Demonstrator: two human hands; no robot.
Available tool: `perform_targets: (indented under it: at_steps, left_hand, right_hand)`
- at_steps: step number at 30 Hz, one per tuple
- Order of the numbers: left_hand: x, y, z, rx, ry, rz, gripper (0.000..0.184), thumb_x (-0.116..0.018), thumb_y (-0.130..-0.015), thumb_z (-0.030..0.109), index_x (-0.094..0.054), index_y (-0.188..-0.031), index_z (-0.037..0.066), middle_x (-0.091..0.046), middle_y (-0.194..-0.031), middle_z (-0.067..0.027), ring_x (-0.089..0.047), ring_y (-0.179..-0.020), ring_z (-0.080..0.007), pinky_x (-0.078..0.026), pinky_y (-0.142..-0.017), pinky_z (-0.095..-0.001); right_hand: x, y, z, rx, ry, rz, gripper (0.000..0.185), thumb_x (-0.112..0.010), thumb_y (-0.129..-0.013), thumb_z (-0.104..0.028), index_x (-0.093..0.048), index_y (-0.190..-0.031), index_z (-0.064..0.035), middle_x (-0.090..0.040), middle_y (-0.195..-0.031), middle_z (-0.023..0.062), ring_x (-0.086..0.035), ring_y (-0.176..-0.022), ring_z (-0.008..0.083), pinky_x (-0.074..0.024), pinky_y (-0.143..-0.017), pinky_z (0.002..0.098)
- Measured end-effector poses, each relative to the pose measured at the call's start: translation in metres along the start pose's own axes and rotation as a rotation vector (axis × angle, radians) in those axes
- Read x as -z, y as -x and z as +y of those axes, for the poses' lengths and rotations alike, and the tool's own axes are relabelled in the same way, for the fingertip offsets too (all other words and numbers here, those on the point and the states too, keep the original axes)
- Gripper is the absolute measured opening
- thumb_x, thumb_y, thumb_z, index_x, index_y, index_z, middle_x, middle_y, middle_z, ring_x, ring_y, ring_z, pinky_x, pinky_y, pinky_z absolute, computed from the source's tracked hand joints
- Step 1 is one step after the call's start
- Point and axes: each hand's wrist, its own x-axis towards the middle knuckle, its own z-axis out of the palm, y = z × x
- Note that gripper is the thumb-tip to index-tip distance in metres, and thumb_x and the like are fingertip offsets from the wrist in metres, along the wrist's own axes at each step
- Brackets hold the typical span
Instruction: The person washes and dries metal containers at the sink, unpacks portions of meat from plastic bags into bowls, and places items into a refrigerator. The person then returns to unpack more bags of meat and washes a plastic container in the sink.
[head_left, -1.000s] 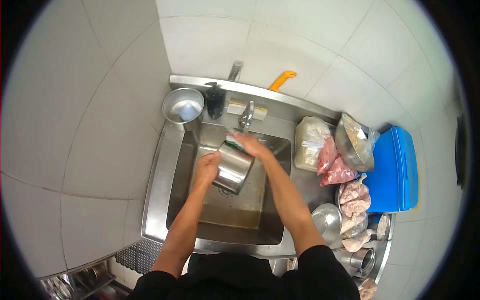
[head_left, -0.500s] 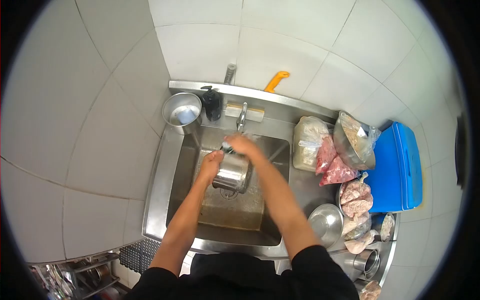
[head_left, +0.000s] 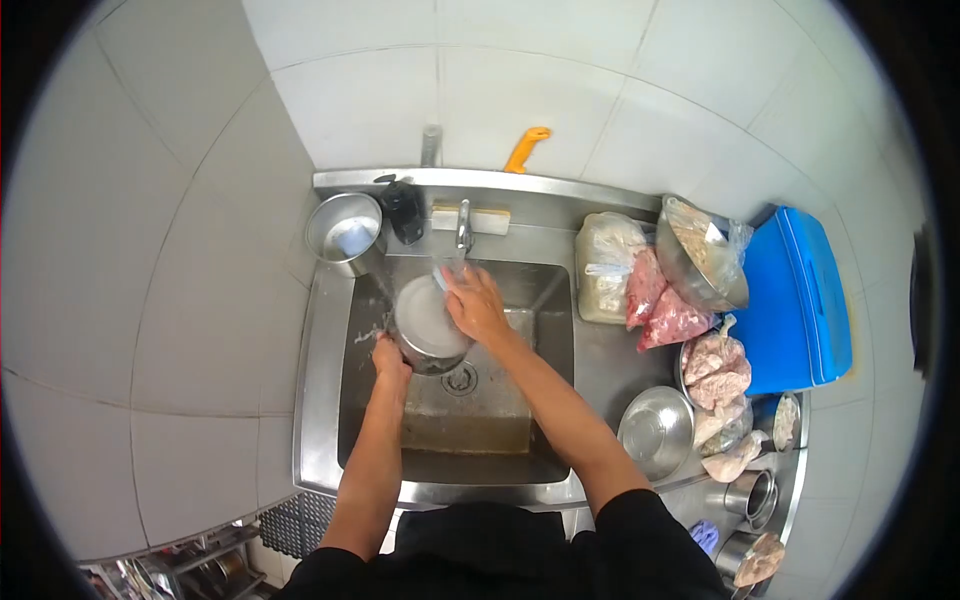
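Pot [head_left: 428, 320], one, round, shiny metal: left hand [head_left: 391, 362] clamped fingers on its near-left side; right hand [head_left: 478, 308] clamped one pale sponge [head_left: 441, 278].

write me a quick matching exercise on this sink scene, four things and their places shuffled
Things:
1. round steel pot
2. black plastic pump bottle
3. curved orange handle
4. large blue lidded box

Places:
A. against the white tiled wall, behind the sink
B. beyond the bagged food, toward the right
C. between the left hand and right hand, over the basin
D. beside the metal tap, on its left

Pairs: 1-C, 2-D, 3-A, 4-B
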Motion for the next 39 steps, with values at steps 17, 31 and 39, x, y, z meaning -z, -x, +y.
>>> perform_targets:
  at_steps: [17, 31, 39]
  left_hand:
    - [-0.002, -0.015, -0.006, 0.054, 0.027, -0.634, 0.056, -0.041, -0.091, 0.050, -0.062, -0.071, 0.002, -0.061, -0.071, -0.0064, -0.060, -0.071, -0.0209, -0.047, -0.067, -0.0395]
    - [0.014, -0.019, -0.015, -0.176, 0.192, -0.705, 0.083, -0.039, -0.077, 0.074, -0.052, -0.116, 0.001, -0.057, -0.113, -0.0102, -0.052, -0.104, -0.0234, -0.042, -0.092, -0.0376]
    - [0.029, 0.095, 0.122, -0.602, -0.486, 0.055, 0.092, -0.052, -0.075, 0.067, -0.021, -0.142, 0.011, -0.021, -0.144, -0.0226, -0.028, -0.130, -0.0384, -0.022, -0.106, -0.0504]
  right_hand:
    - [-0.076, 0.021, 0.037, -1.012, -1.404, -0.085, 0.054, -0.043, -0.088, -0.052, -0.062, -0.103, -0.0035, -0.064, -0.096, 0.0137, -0.060, -0.088, 0.0244, -0.0454, -0.084, 0.0394]
    - [-0.082, 0.067, -0.018, -0.729, -2.426, 0.361, 0.081, -0.035, -0.078, -0.075, -0.055, -0.113, -0.0047, -0.062, -0.105, 0.0108, -0.059, -0.093, 0.0239, -0.0476, -0.081, 0.0372]
    - [-0.048, 0.021, -0.116, -0.472, -1.378, -0.337, 0.040, -0.067, -0.076, -0.010, -0.054, -0.111, 0.0040, -0.062, -0.101, 0.0119, -0.059, -0.090, 0.0167, -0.0465, -0.080, 0.0304]
